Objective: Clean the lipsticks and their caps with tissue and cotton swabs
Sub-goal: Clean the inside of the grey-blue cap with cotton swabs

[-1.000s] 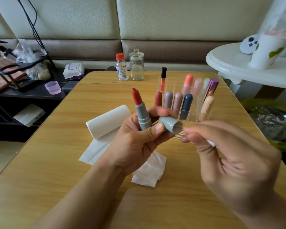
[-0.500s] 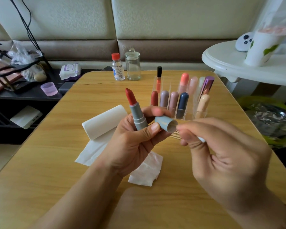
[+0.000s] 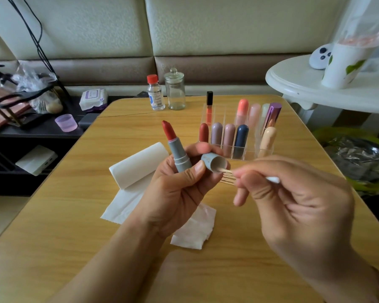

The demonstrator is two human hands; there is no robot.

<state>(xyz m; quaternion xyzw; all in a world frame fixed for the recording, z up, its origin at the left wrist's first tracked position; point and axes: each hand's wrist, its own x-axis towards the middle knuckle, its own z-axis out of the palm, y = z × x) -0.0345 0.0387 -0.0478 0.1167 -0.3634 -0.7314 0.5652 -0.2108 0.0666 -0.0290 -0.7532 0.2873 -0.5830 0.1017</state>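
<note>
The open lipstick (image 3: 177, 147) stands nearly upright in the left hand (image 3: 175, 189), its long axis tilted a little to the left, the red bullet pointing up and away from the person, the grey tube's base sunk into the palm. The same hand holds the grey cap (image 3: 212, 162) between thumb and forefinger, just right of the lipstick; the cap lies almost level, its open mouth facing right toward the other hand. The left fingers (image 3: 198, 169) are curled round both pieces, the palm turned toward the person, the forearm rising from the lower left.

The right hand (image 3: 298, 206) sits just right of the cap, its back toward the camera, fingers curled and pinching a cotton swab (image 3: 225, 170). The swab's wooden stem runs roughly level, one end inside the cap's mouth, the white tip (image 3: 274, 179) showing behind the knuckles.

All of this is held above the wooden counter (image 3: 64, 226). Under the left hand lie a folded tissue (image 3: 136, 167) and a crumpled piece (image 3: 195, 232) with faint pink marks. Beyond the cap stands a clear organiser (image 3: 225, 119) of capped lipsticks, upright in its slots. Further back from the cap are a small red-capped bottle (image 3: 155, 92) and a lidded glass jar (image 3: 175, 90), side by side.
</note>
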